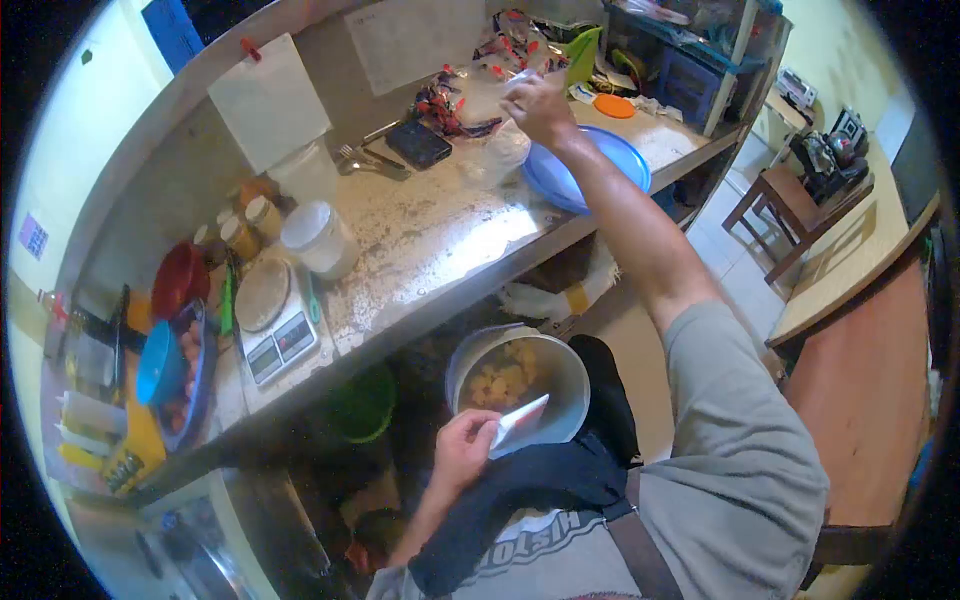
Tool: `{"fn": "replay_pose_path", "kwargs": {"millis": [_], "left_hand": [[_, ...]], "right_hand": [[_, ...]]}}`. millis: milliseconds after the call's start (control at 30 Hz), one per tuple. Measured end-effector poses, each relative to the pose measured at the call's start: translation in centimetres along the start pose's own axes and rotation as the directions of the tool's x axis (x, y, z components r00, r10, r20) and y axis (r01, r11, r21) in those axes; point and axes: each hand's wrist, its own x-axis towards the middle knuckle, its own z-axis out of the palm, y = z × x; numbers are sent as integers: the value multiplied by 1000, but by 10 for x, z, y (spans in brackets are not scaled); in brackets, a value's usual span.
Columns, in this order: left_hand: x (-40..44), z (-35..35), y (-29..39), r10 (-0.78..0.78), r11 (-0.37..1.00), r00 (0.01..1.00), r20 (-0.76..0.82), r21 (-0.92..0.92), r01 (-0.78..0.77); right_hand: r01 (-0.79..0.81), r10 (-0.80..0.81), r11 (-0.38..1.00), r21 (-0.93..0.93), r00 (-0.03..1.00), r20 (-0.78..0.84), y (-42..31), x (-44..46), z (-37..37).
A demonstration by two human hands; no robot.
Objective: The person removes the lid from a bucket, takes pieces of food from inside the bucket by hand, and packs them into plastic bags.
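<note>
My left hand (464,448) is closed on a flat white packet (521,421) with a reddish patch near its end, held over the near rim of a white bucket (574,385). Several orange-brown pieces (505,383) lie inside that bucket. Stretched far across the counter, my right hand (541,108) has its fingers closed beside clear plastic bags and red-and-black printed packets (446,108). Something pale shows at its fingertips, too small to name. Below my right forearm sits a blue round tray (632,160).
On the counter (400,240) stand a kitchen scale (283,345), a white tub (322,240), jars (240,238), a dark box (419,144) and forks (350,155). A blue bowl (161,363) and a red bowl (181,281) are at left. A wooden chair (795,200) stands at right.
</note>
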Motion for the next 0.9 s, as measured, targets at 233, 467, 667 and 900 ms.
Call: {"fn": "replay_pose_path", "kwargs": {"millis": [233, 467, 667, 900], "left_hand": [[-1, -13, 4, 59, 992, 998, -19, 111, -57], [16, -17, 15, 200, 974, 980, -2, 109, -199], [13, -16, 14, 196, 973, 980, 19, 117, -197], [3, -14, 18, 118, 988, 992, -40, 110, -113]], "right_hand": [[40, -49, 999, -32, 920, -388, 4, -23, -82], [127, 35, 947, -296, 872, 488, -18, -128, -127], [41, 95, 954, -297, 899, 427, 9, -173, -131], [29, -33, 992, -126, 999, -33, 1, -172, -146]]}}
